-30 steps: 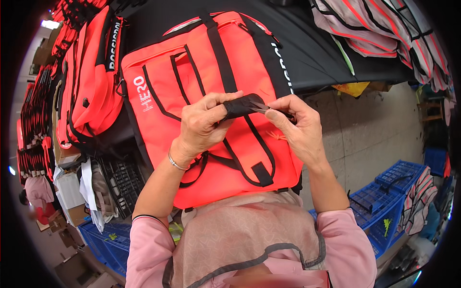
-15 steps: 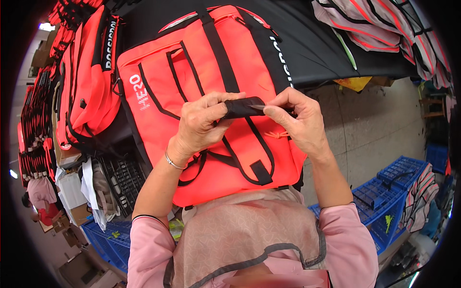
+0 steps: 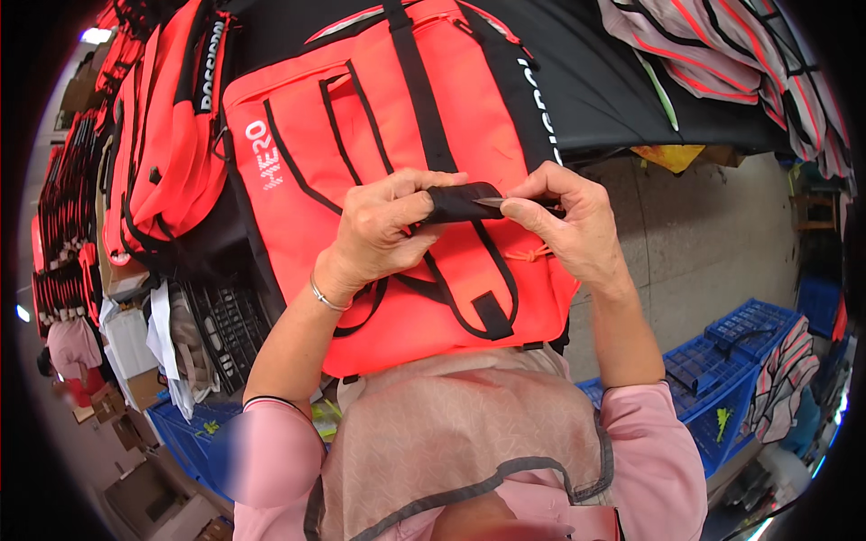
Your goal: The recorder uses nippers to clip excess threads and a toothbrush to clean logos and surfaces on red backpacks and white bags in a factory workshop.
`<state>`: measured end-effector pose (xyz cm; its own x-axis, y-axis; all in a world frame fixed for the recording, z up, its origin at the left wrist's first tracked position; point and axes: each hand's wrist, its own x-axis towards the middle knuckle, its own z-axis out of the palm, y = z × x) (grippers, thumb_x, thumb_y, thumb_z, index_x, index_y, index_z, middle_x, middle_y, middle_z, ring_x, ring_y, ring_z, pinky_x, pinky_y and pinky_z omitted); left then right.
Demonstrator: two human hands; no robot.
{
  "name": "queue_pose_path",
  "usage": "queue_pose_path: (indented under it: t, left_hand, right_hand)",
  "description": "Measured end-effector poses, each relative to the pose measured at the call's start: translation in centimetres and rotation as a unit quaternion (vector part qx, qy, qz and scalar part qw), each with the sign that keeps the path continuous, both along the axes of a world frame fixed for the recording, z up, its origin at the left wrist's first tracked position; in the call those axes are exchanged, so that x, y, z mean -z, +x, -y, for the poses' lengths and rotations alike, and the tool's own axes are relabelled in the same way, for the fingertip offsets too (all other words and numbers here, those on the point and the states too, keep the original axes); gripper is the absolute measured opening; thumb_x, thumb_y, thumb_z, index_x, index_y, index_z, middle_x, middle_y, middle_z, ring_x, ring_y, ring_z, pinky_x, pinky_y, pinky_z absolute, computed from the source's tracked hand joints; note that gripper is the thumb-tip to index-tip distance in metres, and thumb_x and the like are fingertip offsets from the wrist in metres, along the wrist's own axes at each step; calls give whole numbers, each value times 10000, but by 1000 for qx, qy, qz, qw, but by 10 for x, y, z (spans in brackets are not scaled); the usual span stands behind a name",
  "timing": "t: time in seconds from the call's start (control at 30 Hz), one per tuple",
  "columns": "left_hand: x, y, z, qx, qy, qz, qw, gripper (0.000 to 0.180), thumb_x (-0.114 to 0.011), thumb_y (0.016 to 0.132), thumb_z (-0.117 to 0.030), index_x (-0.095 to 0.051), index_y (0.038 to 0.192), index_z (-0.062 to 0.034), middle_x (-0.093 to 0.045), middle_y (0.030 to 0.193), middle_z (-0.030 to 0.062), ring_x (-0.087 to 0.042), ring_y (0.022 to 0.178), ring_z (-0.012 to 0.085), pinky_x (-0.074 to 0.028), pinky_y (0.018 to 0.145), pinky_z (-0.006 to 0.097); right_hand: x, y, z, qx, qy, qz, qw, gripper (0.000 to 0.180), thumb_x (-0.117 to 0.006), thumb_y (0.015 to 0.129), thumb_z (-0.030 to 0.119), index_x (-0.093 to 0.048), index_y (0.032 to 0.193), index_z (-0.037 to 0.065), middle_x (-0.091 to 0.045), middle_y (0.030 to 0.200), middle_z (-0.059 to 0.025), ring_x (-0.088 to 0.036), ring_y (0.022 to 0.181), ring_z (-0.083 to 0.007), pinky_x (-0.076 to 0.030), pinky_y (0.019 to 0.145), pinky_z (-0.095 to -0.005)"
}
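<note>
A coral-red backpack (image 3: 361, 311) with black trim and straps lies in front of me, its lower end against my apron. Above its middle, my left hand (image 3: 383, 224) is closed round one end of a padded black strap (image 3: 456, 204). My right hand (image 3: 568, 216) pinches a small pointed metal tool (image 3: 490, 201) between thumb and fingers. The tool's tip rests on or just over the strap's right part; its other end is mostly hidden in my right hand. A thin orange cord (image 3: 528, 254) hangs below that hand.
Another red backpack (image 3: 171, 153) stands at the left. The work surface has a black cover (image 3: 622, 99). Striped grey-and-coral fabric pieces (image 3: 713, 45) lie at the far right. Blue plastic crates (image 3: 722, 379) stand at lower right. A person (image 3: 77, 352) is in the left background.
Both hands keep their hold on the strap and the tool. The tool's tip is angled slightly differently on the strap. The whole view has shifted a little.
</note>
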<state>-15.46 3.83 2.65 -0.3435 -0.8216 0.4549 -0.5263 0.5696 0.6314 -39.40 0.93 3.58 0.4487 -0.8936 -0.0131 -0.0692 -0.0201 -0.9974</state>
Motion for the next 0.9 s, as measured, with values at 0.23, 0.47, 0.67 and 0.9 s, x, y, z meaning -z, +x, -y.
queue_pose_path:
  t: [0.23,0.47,0.67,0.9]
  left_hand:
    - [8,13,-70,66,-7,166,984,535,-454,962,-559,-728,919,-101,-635,1258,84,-492,1299,318,-281,1140,558]
    - [11,15,-145,-293,87,59,950,411,-655,886,-201,-607,1266,-52,-378,1471,281,-248,1405,406,-310,1078,535]
    - [20,12,-153,-317,373,-226,842,397,-692,925,-189,-542,1214,39,-654,871,50,-572,739,44,-471,702,198]
    - [43,21,-124,-304,294,-316,850,232,-636,959,-112,-500,791,-27,-394,713,-76,-342,668,10,-310,554,212]
  right_hand:
    - [13,-11,10,125,41,92,987,260,-728,893,124,-603,1089,7,-581,885,12,-531,783,-42,-458,727,-185]
    - [17,3,1,153,-30,34,987,238,-743,839,-3,-644,1055,11,-608,857,-3,-562,747,-42,-457,690,-164]
    - [2,52,-37,-122,-183,-12,975,395,-632,760,-166,-711,1088,40,-700,976,-70,-682,891,-142,-566,771,-263]
    - [-11,44,-64,-288,-185,-295,892,195,-666,722,-4,-721,899,57,-703,806,-124,-693,758,-280,-536,647,-347]
